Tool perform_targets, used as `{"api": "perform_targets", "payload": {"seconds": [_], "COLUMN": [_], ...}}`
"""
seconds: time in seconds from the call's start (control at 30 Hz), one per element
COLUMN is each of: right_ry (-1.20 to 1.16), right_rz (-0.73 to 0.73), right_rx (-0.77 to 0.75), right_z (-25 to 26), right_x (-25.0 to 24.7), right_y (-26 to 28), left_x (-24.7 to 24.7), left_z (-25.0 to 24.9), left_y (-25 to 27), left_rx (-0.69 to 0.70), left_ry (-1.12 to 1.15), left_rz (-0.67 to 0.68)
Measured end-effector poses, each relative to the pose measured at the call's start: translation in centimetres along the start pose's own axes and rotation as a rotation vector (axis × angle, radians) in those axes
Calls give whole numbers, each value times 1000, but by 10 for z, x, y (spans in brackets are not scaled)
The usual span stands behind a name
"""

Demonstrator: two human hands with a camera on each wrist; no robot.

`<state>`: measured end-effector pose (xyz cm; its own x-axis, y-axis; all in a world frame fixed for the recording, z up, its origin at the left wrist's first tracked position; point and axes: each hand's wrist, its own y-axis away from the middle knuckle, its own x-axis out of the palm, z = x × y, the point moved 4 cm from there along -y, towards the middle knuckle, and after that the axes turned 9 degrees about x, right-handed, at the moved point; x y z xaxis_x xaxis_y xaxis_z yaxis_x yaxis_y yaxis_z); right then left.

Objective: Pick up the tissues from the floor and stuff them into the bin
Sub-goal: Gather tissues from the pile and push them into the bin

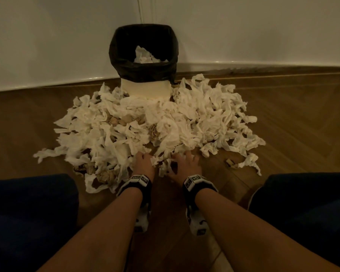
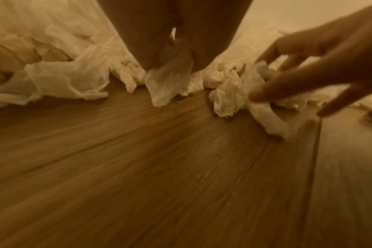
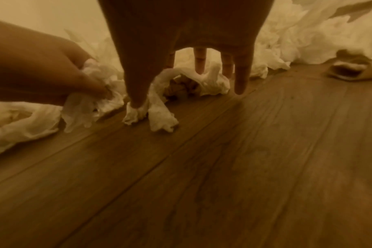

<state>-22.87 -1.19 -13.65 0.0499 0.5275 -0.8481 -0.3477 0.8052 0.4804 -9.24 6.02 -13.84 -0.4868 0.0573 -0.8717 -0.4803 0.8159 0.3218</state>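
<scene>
Head view, bin (image 1: pixel 143 55): stands against the wall (image 1: pixel 263 26), black liner folded over its rim, a few white tissues inside.
Head view, tissues (image 1: pixel 149 122): heaped on the wooden floor (image 1: pixel 302 114) in front of the bin and spreading to both sides (some brown crumpled bits mixed in).
Head view, left hand (image 1: pixel 143 161): down at the near edge of the heap, fingers curled into the tissues.
Head view, right hand (image 1: pixel 186 163): just beside the left, fingers spread and bent over a tissue at the heap's near edge.
Head view, wrists: banded with black-and-white marked cuffs (image 1: pixel 139 179); dark-clad knees at both lower corners.

Left wrist view, left hand (image 2: pixel 170 33): fingers closed round a tissue (image 2: pixel 168 80) that hangs down to the floor (image 2: pixel 159 167).
Left wrist view, right hand (image 2: pixel 321 67): blurred, fingers splayed and curving over a crumpled tissue just above the boards.

Right wrist view, right hand (image 3: pixel 181 33): fingers (image 3: pixel 241 80) pointing down and apart, a twisted tissue (image 3: pixel 159 109) caught between thumb and fingers, its end lying on the floor.
Right wrist view, left hand (image 3: pixel 42 70): clenched on a wad of tissue (bunched at the fingertips), low against the heap.
Right wrist view, heap: banked up behind both hands.
</scene>
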Motion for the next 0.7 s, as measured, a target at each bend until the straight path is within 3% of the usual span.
{"api": "perform_targets", "payload": {"seconds": [0.17,0.3,0.37,0.47,0.7], "right_ry": [-48,-133,-289,-620,-1385], "right_rz": [31,-60,-96,-112,226], "right_rx": [91,37,81,276,647], "right_z": [-8,-16,-21,-31,-41], "right_x": [-2,-13,-18,-21,-12], "right_y": [-4,-7,-6,-5,-4], "left_x": [2,9,13,16,15], "left_z": [6,8,5,7,12], "left_y": [3,11,14,16,15], "left_rx": [3,3,21,0,-85], "left_ry": [104,-23,-96,-95,-12], "left_rz": [-32,42,61,89,57]}}
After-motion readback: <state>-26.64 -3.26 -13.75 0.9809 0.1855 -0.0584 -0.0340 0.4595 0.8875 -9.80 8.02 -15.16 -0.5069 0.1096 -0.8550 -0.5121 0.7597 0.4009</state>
